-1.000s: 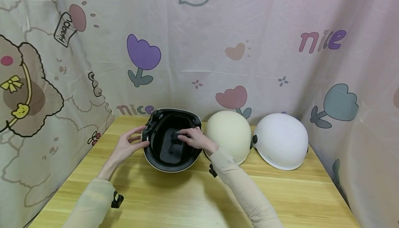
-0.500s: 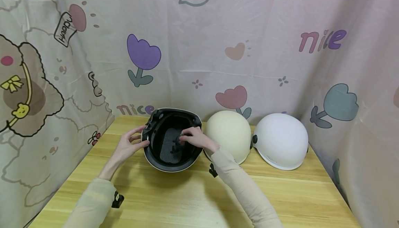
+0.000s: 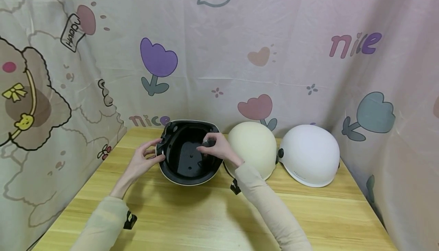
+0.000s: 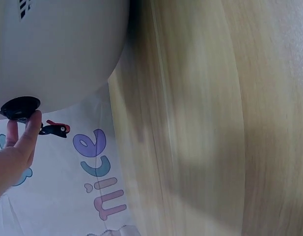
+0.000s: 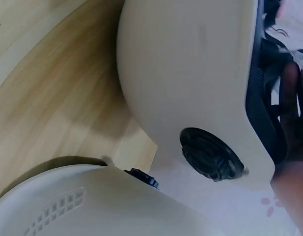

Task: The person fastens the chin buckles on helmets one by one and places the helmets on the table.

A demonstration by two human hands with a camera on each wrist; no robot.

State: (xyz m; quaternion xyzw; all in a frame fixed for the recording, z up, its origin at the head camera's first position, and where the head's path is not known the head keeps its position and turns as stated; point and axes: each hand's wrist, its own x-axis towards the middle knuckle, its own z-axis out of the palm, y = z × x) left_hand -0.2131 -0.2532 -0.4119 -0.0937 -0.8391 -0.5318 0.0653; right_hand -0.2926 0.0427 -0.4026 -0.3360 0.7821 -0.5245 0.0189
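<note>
An upturned helmet (image 3: 189, 178) with a black lining faces its hollow toward me, at the table's left back. My left hand (image 3: 145, 157) grips its left side; in the left wrist view the fingertips lie against a round black knob (image 4: 19, 108) on the pale shell. A red-and-black buckle (image 4: 57, 129) hangs beside them. Over the helmet's right inner side, my right hand (image 3: 219, 148) pinches a dark strap (image 3: 207, 143) between thumb and fingers. The right wrist view has black strapping (image 5: 275, 66) by the shadowed fingers. Another black knob (image 5: 210, 153) sits on that side of the shell.
Right of the held helmet, a cream helmet (image 3: 252, 150) rests dome up, close to my right wrist. A white helmet (image 3: 310, 155) stands beyond it. The wooden table (image 3: 192, 220) meets a printed curtain (image 3: 205, 53) at the back and sides.
My right hand has moved up and right with the dark strap, baring more of the lining's middle. The helmet has tipped slightly, its near rim now a little higher. My left hand keeps its grip.
</note>
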